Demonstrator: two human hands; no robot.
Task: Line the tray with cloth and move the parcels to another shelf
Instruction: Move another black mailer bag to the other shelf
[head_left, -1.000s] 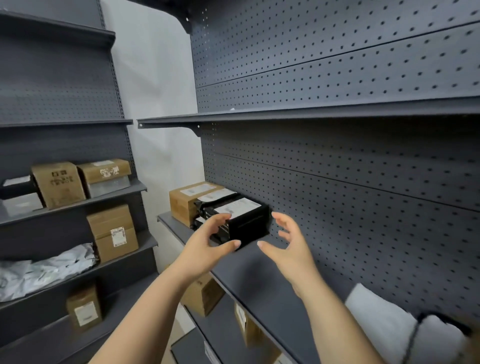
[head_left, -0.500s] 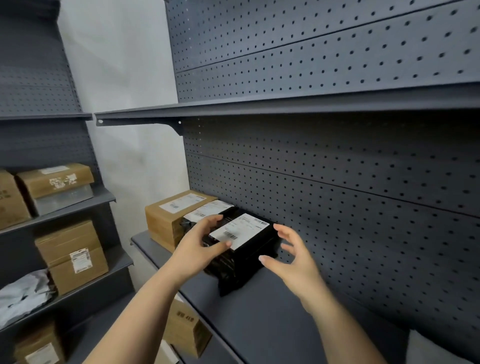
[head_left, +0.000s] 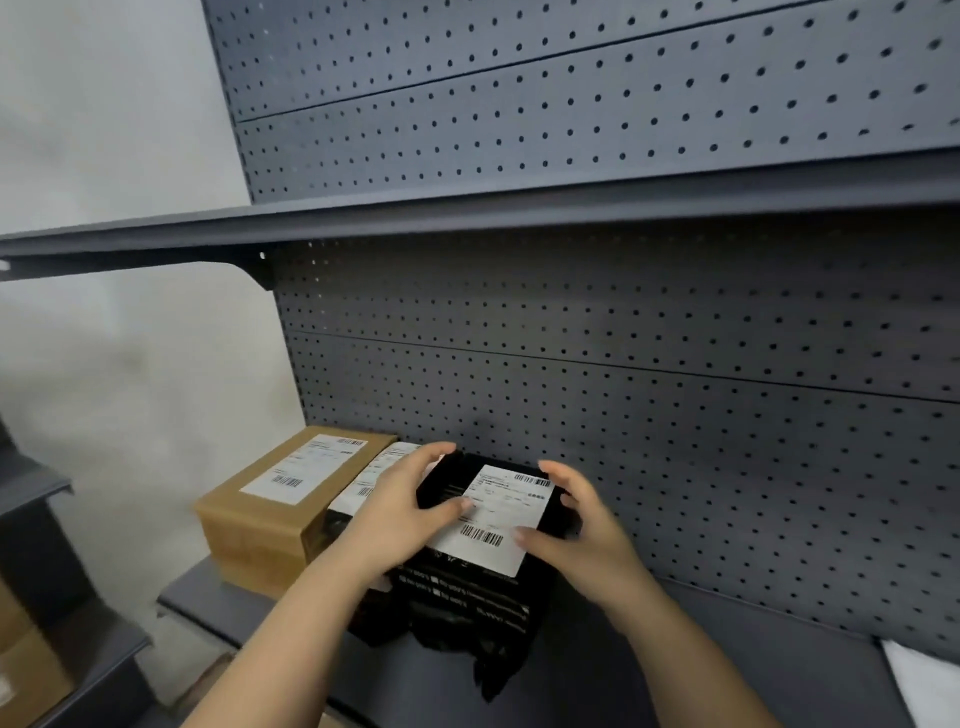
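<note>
Black plastic wraps the parcel (head_left: 467, 561) between both hands on the shelf (head_left: 649, 670). It looks soft, crinkly and probably light. The left hand (head_left: 400, 504) lies spread on top; the right hand (head_left: 576, 525) curls open, barely touching. Best held by both sides.

I see open shelf surface (head_left: 675, 670) to the right of the black parcel (head_left: 467, 597), as far as a white cloth (head_left: 924, 680) at the right edge. On its left a second black parcel (head_left: 358, 488) and a brown carton (head_left: 270, 514) stand close together, blocking sideways access. The pegboard back panel (head_left: 675, 415) closes the rear, and the upper shelf (head_left: 467, 223) limits the room overhead.
</note>
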